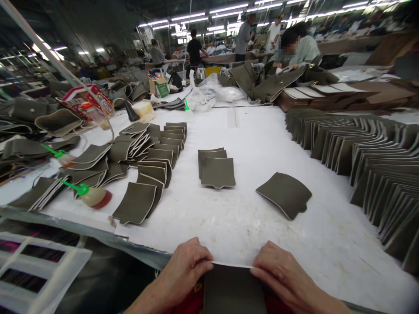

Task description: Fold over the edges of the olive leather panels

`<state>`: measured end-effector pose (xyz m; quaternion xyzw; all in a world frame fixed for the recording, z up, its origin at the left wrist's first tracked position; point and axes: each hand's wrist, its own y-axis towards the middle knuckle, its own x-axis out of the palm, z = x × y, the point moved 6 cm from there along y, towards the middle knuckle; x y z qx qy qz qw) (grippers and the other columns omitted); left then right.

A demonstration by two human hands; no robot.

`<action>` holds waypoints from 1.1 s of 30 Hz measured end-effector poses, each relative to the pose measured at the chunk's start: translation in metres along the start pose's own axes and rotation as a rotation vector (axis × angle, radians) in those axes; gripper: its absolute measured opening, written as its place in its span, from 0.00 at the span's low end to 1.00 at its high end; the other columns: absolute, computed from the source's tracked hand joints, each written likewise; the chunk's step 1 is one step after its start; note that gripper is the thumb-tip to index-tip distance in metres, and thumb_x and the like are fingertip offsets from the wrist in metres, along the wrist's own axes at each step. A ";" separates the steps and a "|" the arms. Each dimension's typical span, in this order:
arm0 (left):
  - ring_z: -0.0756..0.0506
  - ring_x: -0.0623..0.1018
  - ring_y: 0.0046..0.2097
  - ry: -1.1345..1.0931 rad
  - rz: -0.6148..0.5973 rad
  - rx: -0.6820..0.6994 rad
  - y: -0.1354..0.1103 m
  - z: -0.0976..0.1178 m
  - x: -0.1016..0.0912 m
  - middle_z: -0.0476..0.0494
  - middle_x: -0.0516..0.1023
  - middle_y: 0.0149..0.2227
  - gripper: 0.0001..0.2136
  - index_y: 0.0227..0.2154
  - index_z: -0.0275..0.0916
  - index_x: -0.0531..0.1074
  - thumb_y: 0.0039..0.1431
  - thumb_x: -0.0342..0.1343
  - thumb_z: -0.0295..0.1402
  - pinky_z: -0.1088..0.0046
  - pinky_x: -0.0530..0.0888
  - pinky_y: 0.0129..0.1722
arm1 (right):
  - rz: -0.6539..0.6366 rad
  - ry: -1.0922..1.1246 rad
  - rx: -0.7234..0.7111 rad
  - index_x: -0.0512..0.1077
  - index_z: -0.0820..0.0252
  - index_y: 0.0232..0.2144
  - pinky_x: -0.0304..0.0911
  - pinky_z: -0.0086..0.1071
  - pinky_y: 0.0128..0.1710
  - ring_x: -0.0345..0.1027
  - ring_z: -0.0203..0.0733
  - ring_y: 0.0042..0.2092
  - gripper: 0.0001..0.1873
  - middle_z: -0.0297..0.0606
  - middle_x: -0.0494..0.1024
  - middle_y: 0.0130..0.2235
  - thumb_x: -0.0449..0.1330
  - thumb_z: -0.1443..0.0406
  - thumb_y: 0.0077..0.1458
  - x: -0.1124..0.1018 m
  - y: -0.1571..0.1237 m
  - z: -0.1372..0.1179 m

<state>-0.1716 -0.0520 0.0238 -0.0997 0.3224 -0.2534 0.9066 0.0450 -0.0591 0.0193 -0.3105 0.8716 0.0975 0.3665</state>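
Observation:
At the table's near edge I hold a dark olive leather panel [233,288] with a pale top edge. My left hand [188,264] pinches its upper left corner between thumb and fingers. The upper right corner is gripped the same way by my right hand [279,270]. The panel's lower part runs out of view. Beyond my hands, two similar panels [218,172] overlap in the middle of the white tabletop [196,218]. A single curved panel [285,194] with a small tab lies to their right.
Left stand fanned rows of panels [135,203] and a squeeze bottle [94,197] with a green nozzle. A long row of upright panels [382,174] fills the right side. Plastic bags [209,93] lie at the back. A co-worker [299,48] bends over leather pieces at the far side.

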 end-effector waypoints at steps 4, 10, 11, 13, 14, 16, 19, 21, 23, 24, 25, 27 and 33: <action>0.49 0.74 0.37 0.013 0.015 -0.001 0.000 -0.003 0.000 0.49 0.73 0.33 0.07 0.31 0.40 0.79 0.61 0.56 0.30 0.74 0.65 0.37 | -0.006 -0.033 0.003 0.69 0.56 0.30 0.59 0.40 0.39 0.66 0.44 0.36 0.19 0.35 0.75 0.32 0.46 0.60 0.71 -0.005 0.007 -0.007; 0.48 0.73 0.38 0.011 0.026 -0.006 0.000 -0.002 0.003 0.49 0.73 0.32 0.06 0.30 0.40 0.78 0.59 0.56 0.30 0.74 0.65 0.38 | -0.100 -0.126 -0.088 0.69 0.53 0.48 0.57 0.43 0.46 0.67 0.46 0.44 0.10 0.36 0.76 0.42 0.57 0.67 0.65 0.004 0.029 -0.041; 0.48 0.74 0.37 0.009 0.030 -0.013 0.000 -0.003 0.004 0.49 0.73 0.32 0.06 0.29 0.40 0.78 0.59 0.56 0.30 0.74 0.65 0.37 | -0.115 -0.146 -0.109 0.69 0.53 0.48 0.56 0.42 0.46 0.67 0.46 0.43 0.10 0.35 0.76 0.42 0.57 0.68 0.65 0.008 0.030 -0.044; 0.48 0.74 0.37 -0.001 0.037 -0.027 -0.002 -0.006 0.005 0.49 0.74 0.32 0.06 0.29 0.40 0.78 0.58 0.56 0.29 0.74 0.64 0.37 | -0.096 -0.186 -0.150 0.70 0.53 0.46 0.56 0.42 0.45 0.67 0.45 0.43 0.09 0.34 0.76 0.41 0.56 0.70 0.65 0.014 0.030 -0.044; 0.49 0.74 0.36 -0.009 0.041 -0.032 -0.002 -0.007 0.005 0.49 0.74 0.31 0.06 0.28 0.40 0.78 0.57 0.56 0.29 0.74 0.64 0.37 | -0.067 -0.197 -0.167 0.70 0.54 0.45 0.55 0.42 0.44 0.66 0.45 0.42 0.09 0.34 0.76 0.41 0.56 0.70 0.65 0.016 0.027 -0.042; 0.49 0.74 0.36 -0.029 0.051 -0.037 -0.003 -0.010 0.006 0.49 0.75 0.31 0.07 0.28 0.40 0.78 0.57 0.56 0.29 0.74 0.64 0.37 | -0.008 -0.211 -0.197 0.70 0.54 0.43 0.55 0.41 0.44 0.66 0.44 0.42 0.08 0.34 0.76 0.41 0.55 0.71 0.65 0.017 0.021 -0.035; 0.48 0.74 0.36 -0.045 0.061 -0.035 -0.002 -0.012 0.006 0.49 0.75 0.31 0.07 0.28 0.40 0.78 0.57 0.55 0.29 0.74 0.64 0.36 | 0.029 -0.243 -0.241 0.69 0.56 0.46 0.56 0.42 0.45 0.67 0.44 0.43 0.10 0.36 0.75 0.43 0.54 0.72 0.65 0.018 0.010 -0.025; 0.48 0.74 0.36 -0.063 0.066 -0.039 -0.002 -0.012 0.005 0.49 0.75 0.31 0.07 0.27 0.40 0.78 0.57 0.55 0.29 0.74 0.64 0.36 | 0.054 -0.250 -0.254 0.69 0.57 0.48 0.58 0.42 0.45 0.67 0.45 0.43 0.12 0.38 0.75 0.44 0.53 0.72 0.65 0.017 0.003 -0.020; 0.48 0.74 0.36 -0.093 0.073 -0.037 -0.003 -0.010 0.003 0.49 0.75 0.31 0.07 0.27 0.39 0.77 0.57 0.55 0.29 0.74 0.64 0.36 | 0.100 -0.217 -0.236 0.69 0.55 0.49 0.61 0.41 0.45 0.68 0.45 0.43 0.12 0.38 0.76 0.43 0.53 0.71 0.65 0.014 -0.002 -0.014; 0.48 0.74 0.36 -0.118 0.079 -0.037 -0.003 -0.010 0.002 0.49 0.75 0.30 0.07 0.27 0.39 0.77 0.57 0.55 0.29 0.74 0.64 0.36 | 0.132 -0.178 -0.217 0.70 0.54 0.48 0.63 0.41 0.44 0.69 0.45 0.43 0.11 0.37 0.77 0.43 0.54 0.70 0.65 0.012 -0.004 -0.011; 0.48 0.74 0.36 -0.151 0.086 -0.035 -0.003 -0.009 0.000 0.49 0.75 0.30 0.07 0.27 0.39 0.77 0.56 0.55 0.30 0.74 0.64 0.36 | 0.166 -0.124 -0.186 0.71 0.52 0.48 0.64 0.39 0.44 0.70 0.45 0.43 0.11 0.36 0.78 0.43 0.55 0.68 0.65 0.009 -0.006 -0.007; 0.48 0.74 0.35 -0.248 0.104 -0.031 -0.002 -0.009 -0.004 0.49 0.76 0.29 0.07 0.27 0.38 0.78 0.56 0.57 0.32 0.74 0.64 0.36 | 0.242 0.031 -0.057 0.72 0.48 0.50 0.67 0.37 0.44 0.72 0.45 0.44 0.12 0.35 0.79 0.43 0.58 0.63 0.63 0.004 -0.007 0.004; 0.51 0.65 0.26 -0.595 0.132 -0.043 0.024 -0.006 -0.001 0.51 0.68 0.22 0.12 0.26 0.34 0.75 0.50 0.60 0.40 0.75 0.60 0.27 | 0.282 0.883 0.318 0.74 0.54 0.50 0.71 0.37 0.44 0.76 0.51 0.41 0.27 0.39 0.81 0.41 0.64 0.47 0.52 0.018 0.007 0.016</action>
